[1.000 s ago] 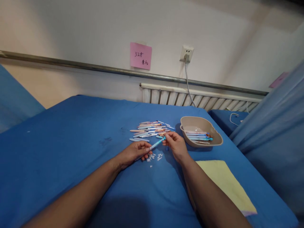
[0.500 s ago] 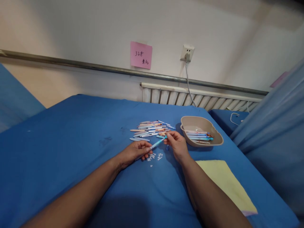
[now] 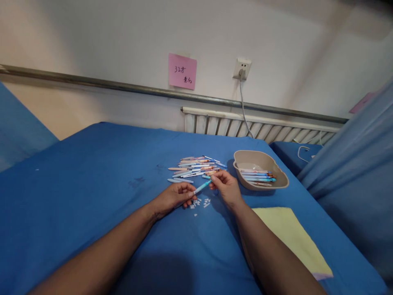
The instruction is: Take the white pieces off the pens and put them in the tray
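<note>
Lowered slightly, pen (image 3: 202, 187) held between left hand (image 3: 173, 197) and right hand (image 3: 225, 187).

right hand (image 3: 226, 187) edged nearer left hand (image 3: 175, 197), pen (image 3: 202, 187) slightly lower

Left hand (image 3: 172, 197), right hand (image 3: 226, 189), fingertips pinched.

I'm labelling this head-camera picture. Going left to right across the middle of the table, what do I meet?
left hand → light blue pen → right hand → beige bowl → blue curtain
</note>
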A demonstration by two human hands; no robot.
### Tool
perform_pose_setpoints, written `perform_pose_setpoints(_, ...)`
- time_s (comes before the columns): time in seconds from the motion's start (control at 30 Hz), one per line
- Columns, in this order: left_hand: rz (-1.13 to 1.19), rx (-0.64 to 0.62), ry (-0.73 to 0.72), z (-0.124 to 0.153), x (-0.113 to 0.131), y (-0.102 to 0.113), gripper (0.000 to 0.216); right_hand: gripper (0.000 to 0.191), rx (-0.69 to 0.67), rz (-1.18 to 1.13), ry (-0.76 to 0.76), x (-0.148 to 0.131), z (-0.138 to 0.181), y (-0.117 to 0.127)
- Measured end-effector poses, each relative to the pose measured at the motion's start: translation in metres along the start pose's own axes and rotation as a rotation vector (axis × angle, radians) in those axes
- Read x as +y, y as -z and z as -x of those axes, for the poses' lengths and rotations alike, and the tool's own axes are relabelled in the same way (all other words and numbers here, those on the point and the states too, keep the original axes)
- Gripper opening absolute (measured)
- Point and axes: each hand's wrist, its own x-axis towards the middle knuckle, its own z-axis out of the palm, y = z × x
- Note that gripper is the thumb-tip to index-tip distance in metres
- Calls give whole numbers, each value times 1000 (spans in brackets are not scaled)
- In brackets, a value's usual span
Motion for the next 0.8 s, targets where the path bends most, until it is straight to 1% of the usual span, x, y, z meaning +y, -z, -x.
perform_pose_setpoints(0.13, -11, 2, 0, 0, 0, -1, 33, 30, -3, 31, 3, 0, 1, -1)
perform_pose_setpoints(0.27, -20, -3, 1, 1, 2, -2, 33, 31, -38, 29, -11, 0, 1, -1)
perform_pose_setpoints(0.47, -40, 27, -6, 0, 1, -3, 35, 36, -54, 44, -34, 3, 1, -3)
perform_pose_setpoints(0.57, -31, 27, -19, -2, 0, -2, 35, 42, -100, 54, -50, 4, 2, -3)
perform_pose_setpoints(0.63, -18, 41, -19, -2, 0, -2, 36, 50, -109, 22, -78, 5, 2, -3)
perform_pose_setpoints(0.7, -7, 64, -14, -2, 1, -3, 37, 59, -82, -21, -118, 8, -1, -2)
perform_pose_setpoints(0.8, -1, 91, -27, -1, 5, -6, 39, 68, 17, -72, -165, 12, -8, 0)
